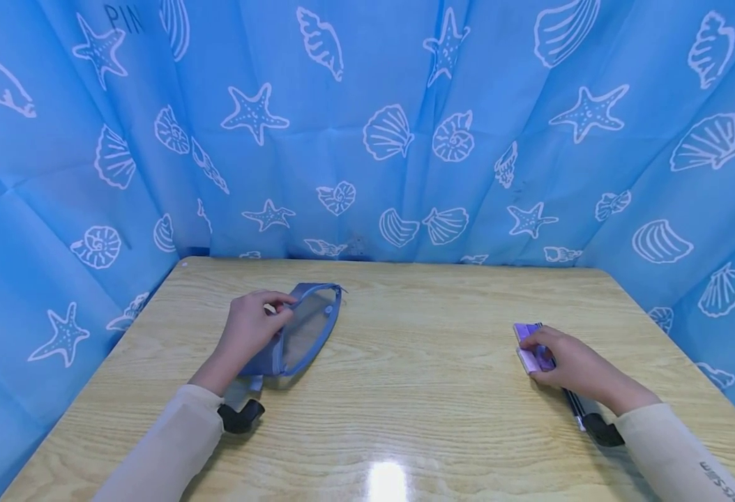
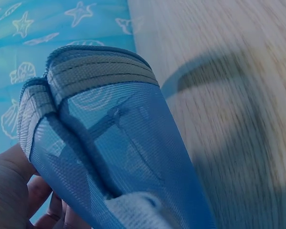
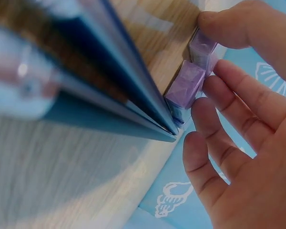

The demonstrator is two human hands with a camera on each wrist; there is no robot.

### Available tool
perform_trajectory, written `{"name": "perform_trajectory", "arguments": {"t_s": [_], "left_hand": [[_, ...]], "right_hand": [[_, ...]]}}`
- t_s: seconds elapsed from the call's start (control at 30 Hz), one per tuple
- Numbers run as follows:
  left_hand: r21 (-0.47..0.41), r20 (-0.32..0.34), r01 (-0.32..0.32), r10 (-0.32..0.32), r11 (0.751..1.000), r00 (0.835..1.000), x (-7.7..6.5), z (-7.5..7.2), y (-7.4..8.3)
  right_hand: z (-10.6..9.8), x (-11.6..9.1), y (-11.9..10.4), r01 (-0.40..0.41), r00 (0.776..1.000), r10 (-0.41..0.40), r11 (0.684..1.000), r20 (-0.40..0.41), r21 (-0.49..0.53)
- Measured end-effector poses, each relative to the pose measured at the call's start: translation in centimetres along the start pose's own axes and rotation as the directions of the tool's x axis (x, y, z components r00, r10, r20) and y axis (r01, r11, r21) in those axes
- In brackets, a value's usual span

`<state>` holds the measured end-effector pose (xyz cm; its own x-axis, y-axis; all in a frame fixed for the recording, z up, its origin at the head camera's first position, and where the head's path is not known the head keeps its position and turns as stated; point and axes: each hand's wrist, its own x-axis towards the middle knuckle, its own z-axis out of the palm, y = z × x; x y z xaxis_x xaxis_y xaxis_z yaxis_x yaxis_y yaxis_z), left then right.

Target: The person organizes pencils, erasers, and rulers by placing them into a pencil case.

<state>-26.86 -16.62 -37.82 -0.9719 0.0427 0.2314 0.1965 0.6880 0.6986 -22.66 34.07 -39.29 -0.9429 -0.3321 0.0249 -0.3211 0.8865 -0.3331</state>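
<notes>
On the left of the table, a blue mesh zip pouch (image 1: 307, 328) gapes open toward the right, its zipped rim spread. My left hand (image 1: 257, 321) pinches the pouch's near-left edge between thumb and fingers. In the left wrist view, the pouch's mesh wall (image 2: 148, 124) and grey woven band fill the middle. My right hand (image 1: 568, 359) is at the right, thumb and index finger around a small purple eraser-like block (image 1: 528, 360) in clear wrap. Against it lies a second purple block (image 3: 187, 86). Dark pencils (image 1: 573, 408) run beneath this hand toward the wrist.
The wooden table (image 1: 405, 390) spans the view, with a bright glare spot at its front edge. A blue curtain (image 1: 355, 160) with white shells and starfish hangs behind and along both sides. Black wrist mounts (image 1: 240, 417) sit low beside the sleeves.
</notes>
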Motion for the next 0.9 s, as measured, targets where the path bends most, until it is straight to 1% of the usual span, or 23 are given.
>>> {"name": "perform_trajectory", "arguments": {"t_s": [0.3, 0.5, 0.73, 0.9], "left_hand": [[-0.01, 0.002, -0.02, 0.02, 1.0, 1.0, -0.15, -0.2, 0.25], [-0.006, 0.002, -0.02, 0.02, 1.0, 1.0, -0.2, -0.26, 0.44], [-0.007, 0.003, -0.02, 0.02, 1.0, 1.0, -0.24, -0.13, 0.43], [-0.017, 0.001, -0.019, 0.019, 1.0, 1.0, -0.22, 0.07, 0.45]], "right_hand": [[-0.1, 0.09, -0.31, 0.004, 1.0, -0.004, 1.0, 0.021, -0.016], [-0.18, 0.1, -0.4, 0.004, 1.0, -0.004, 1.0, 0.025, -0.001], [-0.08, 0.13, -0.43, 0.012, 1.0, -0.012, 1.0, 0.01, -0.005], [0.08, 0.28, -0.77, 0.024, 1.0, -0.024, 1.0, -0.007, 0.019]]}}
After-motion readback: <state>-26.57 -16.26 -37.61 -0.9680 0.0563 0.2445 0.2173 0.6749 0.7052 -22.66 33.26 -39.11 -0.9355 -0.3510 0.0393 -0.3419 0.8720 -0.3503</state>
